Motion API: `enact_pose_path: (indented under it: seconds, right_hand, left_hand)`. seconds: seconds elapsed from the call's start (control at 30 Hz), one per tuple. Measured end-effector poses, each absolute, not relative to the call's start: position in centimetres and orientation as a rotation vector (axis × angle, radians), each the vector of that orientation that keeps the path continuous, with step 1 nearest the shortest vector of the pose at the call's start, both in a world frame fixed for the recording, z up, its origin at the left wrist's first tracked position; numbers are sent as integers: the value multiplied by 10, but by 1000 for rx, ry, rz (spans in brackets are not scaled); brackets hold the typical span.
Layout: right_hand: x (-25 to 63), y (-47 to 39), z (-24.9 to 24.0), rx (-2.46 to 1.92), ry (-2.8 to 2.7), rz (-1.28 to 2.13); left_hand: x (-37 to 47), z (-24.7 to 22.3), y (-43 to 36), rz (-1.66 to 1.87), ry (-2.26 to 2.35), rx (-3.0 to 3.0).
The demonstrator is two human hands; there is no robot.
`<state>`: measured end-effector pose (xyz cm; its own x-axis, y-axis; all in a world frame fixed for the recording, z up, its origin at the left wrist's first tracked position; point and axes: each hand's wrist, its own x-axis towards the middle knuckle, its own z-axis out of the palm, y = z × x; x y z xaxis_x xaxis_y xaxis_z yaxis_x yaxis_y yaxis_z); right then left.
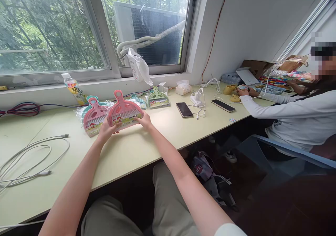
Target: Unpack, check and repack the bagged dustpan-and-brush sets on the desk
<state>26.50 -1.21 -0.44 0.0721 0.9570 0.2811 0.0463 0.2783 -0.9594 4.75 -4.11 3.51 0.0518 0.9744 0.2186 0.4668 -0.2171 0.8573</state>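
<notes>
A pink dustpan-and-brush set (pixel 124 110) in clear wrap is held upright above the table between my two hands. My left hand (pixel 107 130) grips its lower left corner, fingers closed on it. On its right edge, my right hand (pixel 144 120) pinches the set. Just behind and left, another pink set (pixel 94 118) stands with a teal one (pixel 90 99) behind it. Farther right by the wall are a smaller-looking teal set (pixel 138 101) and a green set (pixel 158 99), both wrapped.
A bottle (pixel 74 89) stands at the window wall. White cables (pixel 34 152) lie at left. Right of the sets are a dark phone (pixel 184 110), a tissue pack (pixel 183 88), a charger (pixel 197 98) and a second phone (pixel 223 105). A person (pixel 296 113) sits at far right.
</notes>
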Motion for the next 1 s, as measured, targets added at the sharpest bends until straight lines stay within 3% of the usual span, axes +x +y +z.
enact_pose_path:
  seconds: [0.23, 1.0]
  right_hand:
    - [266, -14, 2, -1027, -1139, 1163]
    - [265, -18, 4, -1094, -1120, 1105]
  left_hand:
    - [45, 32, -35, 1185, 1260, 1688]
    - [42, 25, -31, 1198, 1238, 1659]
